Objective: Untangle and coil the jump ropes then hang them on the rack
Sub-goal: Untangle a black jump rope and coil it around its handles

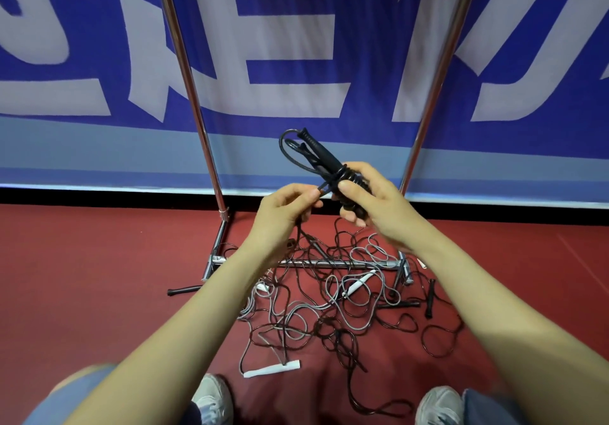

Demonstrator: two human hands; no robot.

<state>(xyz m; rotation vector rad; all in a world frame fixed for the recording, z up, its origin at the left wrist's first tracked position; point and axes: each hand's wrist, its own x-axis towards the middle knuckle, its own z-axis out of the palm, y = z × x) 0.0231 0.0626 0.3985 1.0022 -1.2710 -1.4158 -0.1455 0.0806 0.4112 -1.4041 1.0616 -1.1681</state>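
Note:
My right hand grips a black jump rope, its two handles side by side and the cord wound around them. My left hand pinches the loose end of that cord just left of the bundle. Both hands are raised in front of the chrome rack, whose two uprights rise at left and right. Below my hands, a tangle of black and grey ropes lies on the red floor, across the rack's low crossbar. A white handle lies at the near side of the tangle.
A blue and white banner stands right behind the rack. Loose black handles lie to the right of the pile and one to the left. My two shoes are at the bottom edge, close to the ropes.

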